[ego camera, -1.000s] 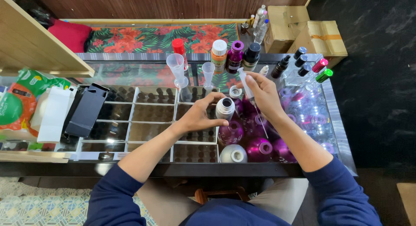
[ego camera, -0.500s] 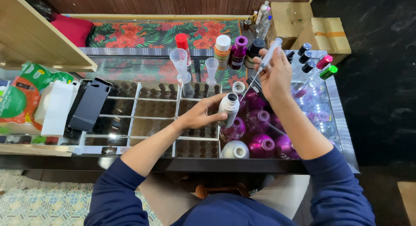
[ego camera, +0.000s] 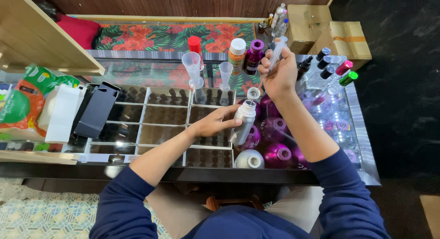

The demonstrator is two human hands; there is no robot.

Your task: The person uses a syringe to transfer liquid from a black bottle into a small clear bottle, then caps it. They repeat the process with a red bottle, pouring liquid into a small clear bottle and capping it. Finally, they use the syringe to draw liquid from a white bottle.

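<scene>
The silver bottle [ego camera: 244, 122] is a slim, matte metal cylinder with a narrow white neck, open at the top; it stands slightly tilted near the middle of the glass counter [ego camera: 362, 129], just to the left of the cluster of purple bottles [ego camera: 275, 129]. The left hand [ego camera: 215, 123] wraps around its lower body, fingers closed on its side and thumb above. The right hand [ego camera: 278, 74] is raised just beyond it, fingers pinched together on a clear syringe [ego camera: 274, 59] that slopes down toward the bottle's mouth; its thin tip hangs right over the opening (whether it actually touches the rim cannot be told).

Around the bottle, the shiny purple bottles stand packed together, their round mouths open, and one more silver bottle [ego camera: 249, 159] sits at the near edge, showing a pale top. To the left, a white divided tray [ego camera: 144, 113] holds rows of small dark vials in its compartments. Two clear plastic funnels [ego camera: 191, 67] stand upright at the far side of the tray. Beyond them are a red-capped bottle [ego camera: 195, 45], an orange bottle with a white cap [ego camera: 237, 53] and a purple bottle with a purple cap [ego camera: 253, 55]. At the far right, several small bottles with black, pink and green caps [ego camera: 337, 69] stand together. A black box [ego camera: 96, 109] and a white carton [ego camera: 62, 113] lie at the left.
</scene>
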